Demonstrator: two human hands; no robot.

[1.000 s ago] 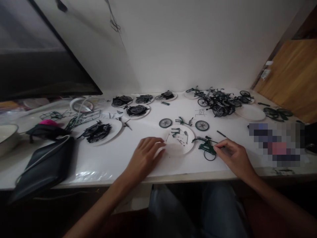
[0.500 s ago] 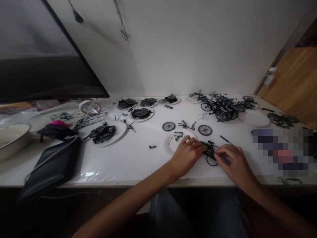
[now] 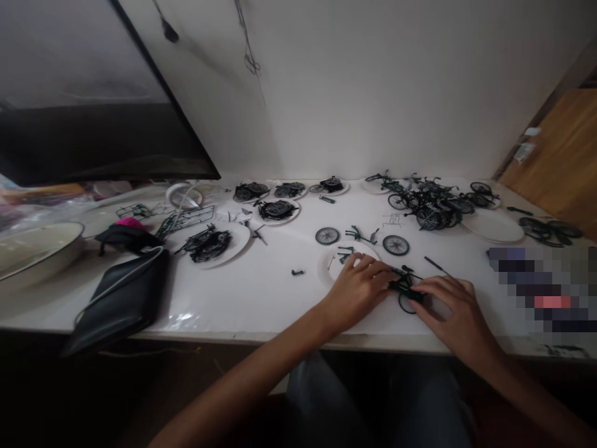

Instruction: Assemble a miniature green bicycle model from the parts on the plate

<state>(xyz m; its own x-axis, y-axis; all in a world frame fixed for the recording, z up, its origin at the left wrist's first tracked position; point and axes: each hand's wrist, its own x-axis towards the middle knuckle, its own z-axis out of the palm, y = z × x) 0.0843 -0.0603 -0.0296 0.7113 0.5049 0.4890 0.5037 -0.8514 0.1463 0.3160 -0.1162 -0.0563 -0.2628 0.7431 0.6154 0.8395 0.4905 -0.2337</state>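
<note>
Evidently the work in hand is close handling of a small bike (image 3: 405,281), which sits between both hands near the front edge of the tabletop (image 3: 261,298). The left hand (image 3: 357,292) is curled, its fingertips against the bike's near side; its thumb is hidden, so its grip cannot be told. The right hand (image 3: 459,311) is nearly closed, thumb and forefinger pinching the other side of the bike. As a judgement, handling at this point calls for a steady hold and light pressure, as the parts look thin.

Partly under the left hand is a paper plate (image 3: 325,264) with small green parts (image 3: 346,254) on it. Just behind it lie 2 wheels (image 3: 327,235) (image 3: 396,245) with a green frame (image 3: 361,235) between them, and a thin dark rod (image 3: 433,263) is near the right hand. A small dark piece (image 3: 297,272) lies apart, left of the plate.

Farther left, a larger plate (image 3: 240,242) carries a heap of dark parts (image 3: 209,246), and 4 smaller plates behind it bear similar heaps. A pile of bikes (image 3: 429,205) stands at the back right, and a pale basin (image 3: 65,252) is at far left.
</note>
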